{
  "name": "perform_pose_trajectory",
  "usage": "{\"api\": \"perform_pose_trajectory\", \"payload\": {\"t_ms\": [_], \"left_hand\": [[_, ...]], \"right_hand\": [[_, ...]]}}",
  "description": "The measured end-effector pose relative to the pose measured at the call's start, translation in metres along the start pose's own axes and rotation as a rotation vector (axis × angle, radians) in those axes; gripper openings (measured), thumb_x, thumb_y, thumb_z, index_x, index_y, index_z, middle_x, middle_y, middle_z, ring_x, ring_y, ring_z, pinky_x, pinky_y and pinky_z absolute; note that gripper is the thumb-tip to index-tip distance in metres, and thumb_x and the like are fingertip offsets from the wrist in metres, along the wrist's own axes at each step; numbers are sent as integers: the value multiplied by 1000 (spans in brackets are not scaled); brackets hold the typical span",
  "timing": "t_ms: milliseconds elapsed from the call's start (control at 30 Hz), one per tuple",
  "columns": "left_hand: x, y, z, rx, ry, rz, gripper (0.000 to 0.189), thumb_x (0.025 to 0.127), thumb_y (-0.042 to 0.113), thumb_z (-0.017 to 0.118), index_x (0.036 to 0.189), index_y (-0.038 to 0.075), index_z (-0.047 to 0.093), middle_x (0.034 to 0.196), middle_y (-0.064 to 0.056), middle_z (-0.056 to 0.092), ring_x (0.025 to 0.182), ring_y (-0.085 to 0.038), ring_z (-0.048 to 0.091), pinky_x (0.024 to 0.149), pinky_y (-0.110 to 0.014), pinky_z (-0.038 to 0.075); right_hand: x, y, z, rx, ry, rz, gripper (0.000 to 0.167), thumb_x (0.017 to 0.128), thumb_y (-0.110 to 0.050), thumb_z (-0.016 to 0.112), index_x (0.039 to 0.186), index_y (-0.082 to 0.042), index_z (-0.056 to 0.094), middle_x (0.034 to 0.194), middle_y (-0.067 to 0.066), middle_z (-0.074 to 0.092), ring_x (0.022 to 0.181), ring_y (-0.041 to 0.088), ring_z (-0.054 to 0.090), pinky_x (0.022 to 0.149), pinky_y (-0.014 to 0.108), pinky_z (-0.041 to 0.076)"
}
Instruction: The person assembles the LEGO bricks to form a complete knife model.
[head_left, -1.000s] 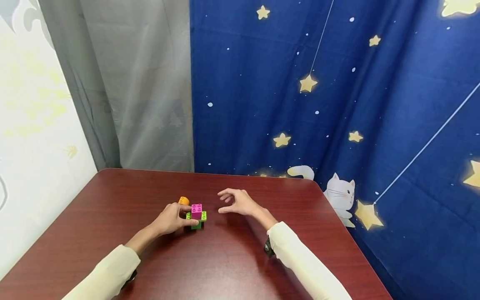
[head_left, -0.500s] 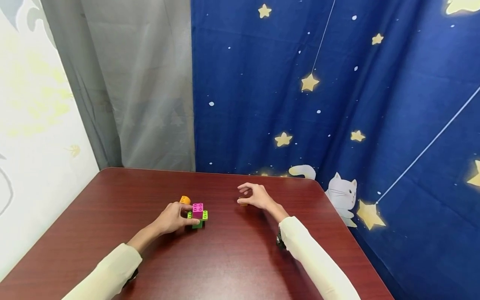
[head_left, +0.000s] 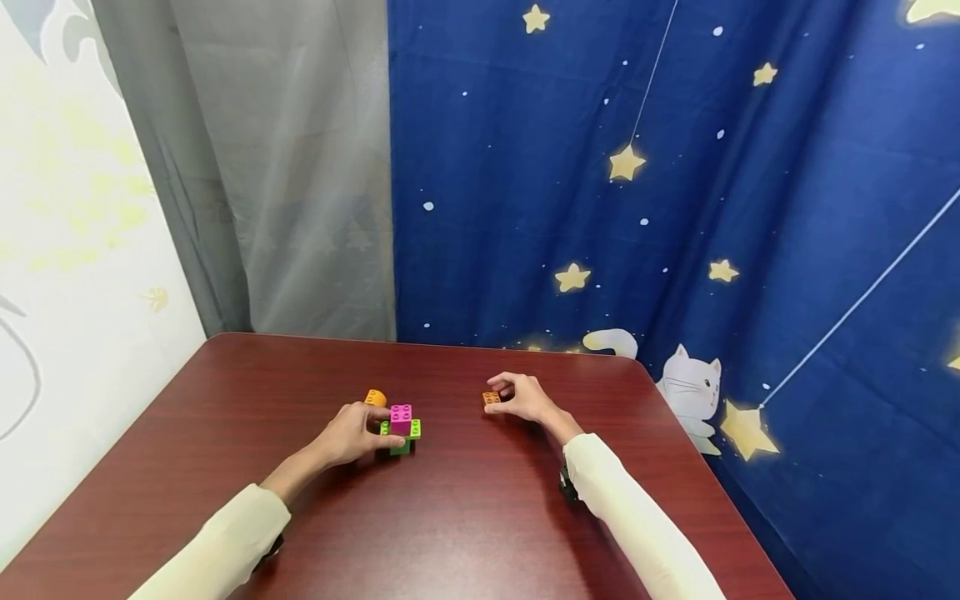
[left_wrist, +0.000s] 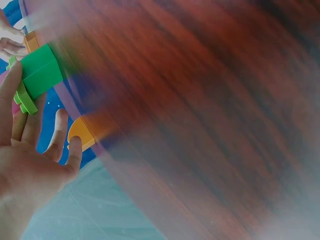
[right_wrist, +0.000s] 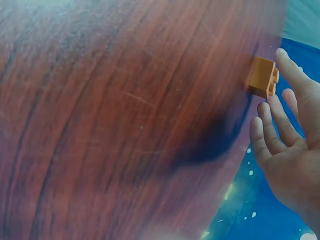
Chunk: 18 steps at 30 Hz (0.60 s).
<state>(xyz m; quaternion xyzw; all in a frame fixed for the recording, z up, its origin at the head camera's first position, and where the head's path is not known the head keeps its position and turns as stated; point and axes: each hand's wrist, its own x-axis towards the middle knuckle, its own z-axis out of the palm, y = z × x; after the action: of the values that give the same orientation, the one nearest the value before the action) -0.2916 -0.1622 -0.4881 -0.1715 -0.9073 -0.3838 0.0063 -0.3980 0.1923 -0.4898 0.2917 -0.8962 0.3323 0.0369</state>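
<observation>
In the head view my left hand (head_left: 351, 433) grips a small stack of toy bricks, thumb on the near side and fingers on the far side. The stack has a magenta brick (head_left: 401, 418) on top, a lime green piece (head_left: 416, 428) below it and a green brick (left_wrist: 42, 72) at the bottom. My right hand (head_left: 525, 400) is at an orange brick (right_wrist: 261, 77) with studs. Its thumb and index finger lie either side of that brick, the other fingers loosely bent.
A rounded yellow-orange brick (head_left: 377, 398) stands just behind the left hand, close to its outer fingers in the left wrist view. Both hands work over a dark red wooden table (head_left: 450, 517). A blue star curtain (head_left: 510, 208) and a grey curtain (head_left: 300, 208) hang behind its far edge.
My right hand has moved right, away from the stack, and then lowered around the orange brick. My left hand stays on the stack. The head view has shifted slightly.
</observation>
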Motion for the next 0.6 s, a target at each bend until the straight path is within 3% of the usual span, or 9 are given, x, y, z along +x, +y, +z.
{"api": "perform_pose_trajectory", "payload": {"t_ms": [200,600], "left_hand": [[2,0,0,4,-5,0,58,82,38,89,123,1,74,103,-2,75,86,-16,60,76,-31,53],[2,-2,0,-5,-5,-12,57,82,39,89,123,2,75,103,-1,74,85,-15,58,76,-32,51]], "right_hand": [[2,5,5,7,-43,86,53,79,-15,92,125,1,71,112,15,74,100,28,73,91,40,57],[4,8,10,-11,-38,122,43,78,-11,92,118,-6,75,108,11,76,97,25,73,88,36,57]]}}
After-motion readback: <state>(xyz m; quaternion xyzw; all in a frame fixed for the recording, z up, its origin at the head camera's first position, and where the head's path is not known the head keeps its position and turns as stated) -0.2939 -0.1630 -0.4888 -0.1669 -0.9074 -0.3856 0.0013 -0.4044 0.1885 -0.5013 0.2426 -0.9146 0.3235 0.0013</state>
